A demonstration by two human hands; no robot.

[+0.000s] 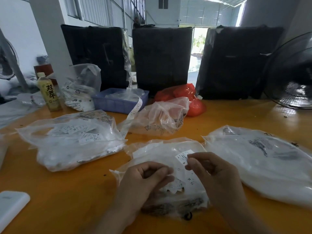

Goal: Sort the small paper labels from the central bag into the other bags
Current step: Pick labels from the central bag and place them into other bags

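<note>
Right hand (pixel 217 173) pinching small paper label (pixel 183 157) above central bag (pixel 168 149) near bench (pixel 67 191) front edge. Left hand (pixel 145 179) curled on bag, grip unclear.

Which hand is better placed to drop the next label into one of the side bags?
The right hand, probably: it already pinches a label above the central bag, and the right bag lies beside it. The left hand rests curled on the central bag.

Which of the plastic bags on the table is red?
The red bag at the back, right of the blue basket and before the black bundles. The other bags are clear or whitish.
</note>
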